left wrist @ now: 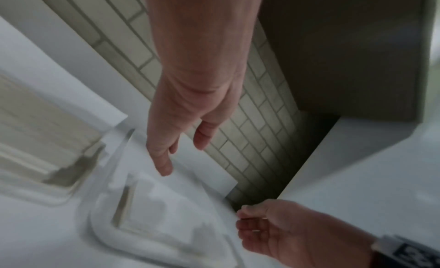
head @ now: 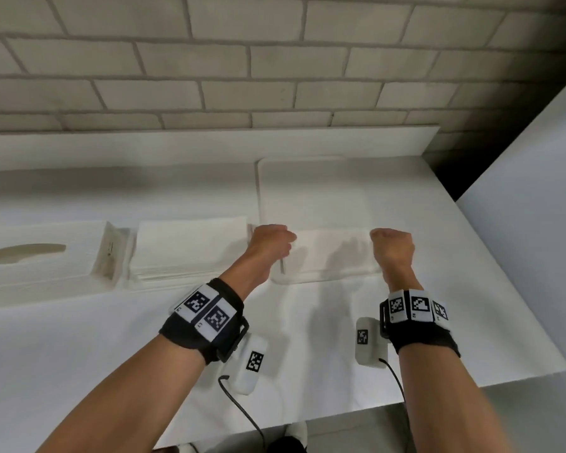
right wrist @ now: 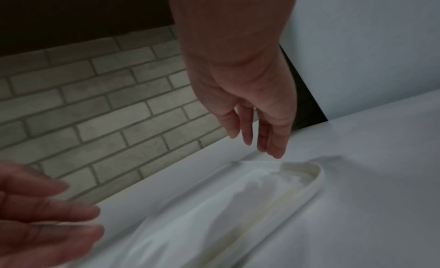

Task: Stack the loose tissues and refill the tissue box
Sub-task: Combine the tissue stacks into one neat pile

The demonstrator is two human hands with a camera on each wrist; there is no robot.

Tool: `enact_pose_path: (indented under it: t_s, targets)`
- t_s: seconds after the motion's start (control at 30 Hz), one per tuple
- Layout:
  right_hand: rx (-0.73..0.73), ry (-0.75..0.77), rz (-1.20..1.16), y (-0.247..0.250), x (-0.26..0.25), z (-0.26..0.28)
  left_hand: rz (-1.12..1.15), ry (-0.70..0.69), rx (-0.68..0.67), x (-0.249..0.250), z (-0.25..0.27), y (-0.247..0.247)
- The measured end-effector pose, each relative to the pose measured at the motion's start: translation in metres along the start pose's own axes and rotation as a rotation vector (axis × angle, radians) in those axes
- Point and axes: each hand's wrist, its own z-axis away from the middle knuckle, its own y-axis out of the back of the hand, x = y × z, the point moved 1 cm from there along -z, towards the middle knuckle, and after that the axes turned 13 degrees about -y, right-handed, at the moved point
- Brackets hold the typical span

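Against a pale brick wall, the white table (head: 340,322) carries a shallow white tray (head: 307,191) of loose white tissues (head: 334,250). Left hand (head: 270,243) and right hand (head: 392,246) hover over them, fingers (right wrist: 273,140) relaxed, empty, probably to gather them; the neat white tissue stack (head: 190,243) and opened white tissue box (head: 40,256) wait leftward.

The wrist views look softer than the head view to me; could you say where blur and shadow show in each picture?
Head view: fairly sharp; the hands cast soft shadows on the tissue in the tray. Left wrist view: the tray and tissue streak with motion blur, and the far corner is dark. Right wrist view: the tissue and the left hand smear; the upper left is nearly black.
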Motion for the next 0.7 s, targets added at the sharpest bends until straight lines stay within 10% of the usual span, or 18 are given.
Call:
enact_pose_path:
  t_s: [0.7]
  targets:
    - [-0.025, 0.122, 0.417, -0.027, 0.017, -0.048, -0.539, 0.214, 0.191, -0.023, -0.057, -0.051]
